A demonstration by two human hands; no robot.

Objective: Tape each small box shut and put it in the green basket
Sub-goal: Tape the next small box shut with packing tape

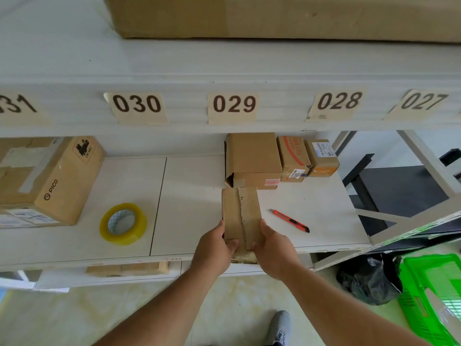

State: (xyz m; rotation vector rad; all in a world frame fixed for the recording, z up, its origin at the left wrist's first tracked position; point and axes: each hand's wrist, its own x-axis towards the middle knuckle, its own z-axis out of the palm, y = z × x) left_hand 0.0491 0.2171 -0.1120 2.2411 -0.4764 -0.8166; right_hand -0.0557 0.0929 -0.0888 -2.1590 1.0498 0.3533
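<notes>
A small brown cardboard box (pixel 240 213) lies on the white shelf (pixel 189 196) near its front edge, with a jagged torn seam down its top. My left hand (pixel 213 248) grips its near left corner, thumb on top. My right hand (pixel 273 248) grips the near right corner in the same way. A roll of clear yellowish tape (pixel 123 224) sits on the shelf to the left. A red utility knife (pixel 289 220) lies to the right of the box. The green basket (pixel 431 295) stands on the floor at the lower right.
Three more small boxes (pixel 253 159) (pixel 293 158) (pixel 323 157) stand behind the held one. A large PICO carton (pixel 50 181) fills the shelf's left. Numbered labels run along the upper shelf edge (pixel 234 106). A black bag (pixel 366 280) lies beside the basket. My shoe (pixel 280 325) is on the floor.
</notes>
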